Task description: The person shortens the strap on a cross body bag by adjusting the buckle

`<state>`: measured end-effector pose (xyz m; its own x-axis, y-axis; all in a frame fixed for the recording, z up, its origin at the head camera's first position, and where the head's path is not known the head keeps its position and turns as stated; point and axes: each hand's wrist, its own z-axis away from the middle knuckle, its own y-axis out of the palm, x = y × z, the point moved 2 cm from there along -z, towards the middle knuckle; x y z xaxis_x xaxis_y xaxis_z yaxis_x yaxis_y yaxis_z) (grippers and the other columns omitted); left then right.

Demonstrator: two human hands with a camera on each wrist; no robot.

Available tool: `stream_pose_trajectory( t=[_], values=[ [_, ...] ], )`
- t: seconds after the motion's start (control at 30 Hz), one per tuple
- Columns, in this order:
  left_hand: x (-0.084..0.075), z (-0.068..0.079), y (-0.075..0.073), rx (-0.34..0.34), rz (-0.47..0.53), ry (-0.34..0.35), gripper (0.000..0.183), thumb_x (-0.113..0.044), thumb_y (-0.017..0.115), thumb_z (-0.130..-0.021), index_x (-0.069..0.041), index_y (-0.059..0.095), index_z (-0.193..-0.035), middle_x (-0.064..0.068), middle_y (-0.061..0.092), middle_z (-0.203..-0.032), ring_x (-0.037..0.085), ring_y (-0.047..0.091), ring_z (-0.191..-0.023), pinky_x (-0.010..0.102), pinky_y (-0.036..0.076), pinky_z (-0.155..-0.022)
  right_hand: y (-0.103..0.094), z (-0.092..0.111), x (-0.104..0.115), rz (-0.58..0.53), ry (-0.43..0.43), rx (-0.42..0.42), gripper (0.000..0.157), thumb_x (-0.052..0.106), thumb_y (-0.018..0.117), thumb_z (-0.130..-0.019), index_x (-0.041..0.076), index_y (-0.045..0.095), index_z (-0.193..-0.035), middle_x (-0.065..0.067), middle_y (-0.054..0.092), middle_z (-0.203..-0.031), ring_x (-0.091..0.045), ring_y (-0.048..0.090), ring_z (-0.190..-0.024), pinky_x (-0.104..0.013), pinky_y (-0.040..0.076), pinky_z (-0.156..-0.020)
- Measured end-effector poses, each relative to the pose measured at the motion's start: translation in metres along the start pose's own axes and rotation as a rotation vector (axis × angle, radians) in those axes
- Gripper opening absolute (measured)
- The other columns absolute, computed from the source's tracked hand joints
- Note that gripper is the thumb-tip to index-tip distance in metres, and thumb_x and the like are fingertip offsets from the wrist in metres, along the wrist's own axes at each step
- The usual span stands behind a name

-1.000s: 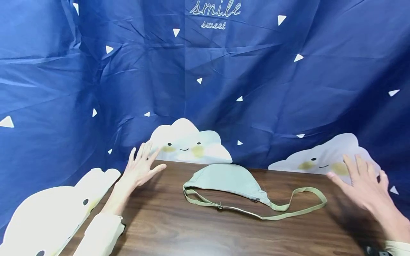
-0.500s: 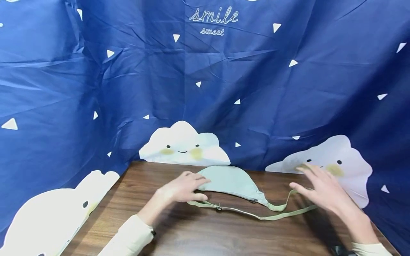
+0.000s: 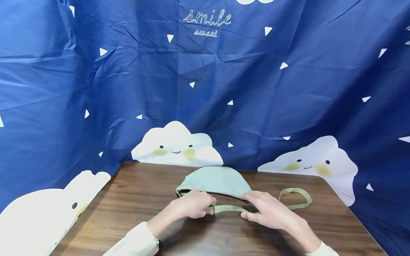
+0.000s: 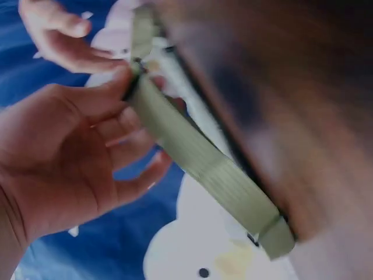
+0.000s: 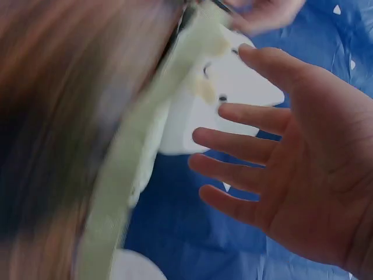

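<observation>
Pinching a green strap with the left hand.
Head view: reaching beside it with the right hand, with the pale green pouch beyond, on the brown table. Left wrist: gripping by thumb, with other fingers loosely bent. Right wrist: spreading empty, nearly straight fingers apart from the strap.

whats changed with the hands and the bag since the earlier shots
Both hands have moved inward from the sides. The left hand has taken hold of the strap, pinching it; the right hand has come in near it, fingers open. The pale green bag still lies at the table's far edge.
</observation>
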<state>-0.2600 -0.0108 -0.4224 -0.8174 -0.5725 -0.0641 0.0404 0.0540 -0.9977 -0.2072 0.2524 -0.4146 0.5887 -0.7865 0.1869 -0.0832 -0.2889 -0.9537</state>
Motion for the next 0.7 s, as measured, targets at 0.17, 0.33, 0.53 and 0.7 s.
stream_pose_trajectory(
  t=[0.17, 0.33, 0.53, 0.7],
  values=[
    [0.000, 0.008, -0.033, -0.120, 0.356, 0.154, 0.014, -0.021, 0.051, -0.109, -0.020, 0.054, -0.095, -0.010, 0.047, -0.083, 0.004, 0.047, -0.075, 0.021, 0.042, -0.070, 0.003, -0.016, 0.016, -0.180, 0.073, 0.016, 0.062, 0.063, 0.057, -0.097, 0.023, 0.055, -0.145, 0.013, 0.054, -0.142, -0.015, 0.048, -0.133, -0.048, 0.040, -0.107],
    [0.003, 0.017, -0.057, -0.180, 0.504, 0.216, 0.017, -0.030, 0.048, -0.108, -0.016, 0.058, -0.109, -0.010, 0.053, -0.090, 0.003, 0.050, -0.081, 0.020, 0.044, -0.074, -0.003, -0.036, 0.032, -0.482, 0.084, -0.049, 0.032, 0.048, 0.064, -0.099, 0.028, 0.066, -0.124, 0.013, 0.067, -0.116, -0.011, 0.061, -0.112, -0.038, 0.049, -0.094],
    [0.005, 0.021, -0.070, -0.309, 0.553, 0.190, 0.036, -0.038, 0.064, -0.101, -0.015, 0.058, -0.129, -0.011, 0.062, -0.102, 0.002, 0.058, -0.095, 0.023, 0.047, -0.088, -0.009, -0.049, 0.040, -0.896, 0.138, -0.077, 0.020, 0.028, 0.069, -0.099, 0.008, 0.069, -0.101, -0.008, 0.071, -0.085, -0.016, 0.062, -0.077, -0.030, 0.052, -0.078],
    [-0.003, 0.028, -0.075, -0.380, 0.527, 0.174, 0.044, -0.042, 0.074, -0.093, -0.017, 0.059, -0.126, -0.013, 0.064, -0.099, -0.001, 0.059, -0.096, 0.022, 0.047, -0.088, -0.012, -0.047, 0.042, -1.022, 0.175, -0.083, 0.022, 0.023, 0.069, -0.098, 0.002, 0.067, -0.102, -0.017, 0.070, -0.085, -0.022, 0.057, -0.078, -0.030, 0.050, -0.073]
  ],
)
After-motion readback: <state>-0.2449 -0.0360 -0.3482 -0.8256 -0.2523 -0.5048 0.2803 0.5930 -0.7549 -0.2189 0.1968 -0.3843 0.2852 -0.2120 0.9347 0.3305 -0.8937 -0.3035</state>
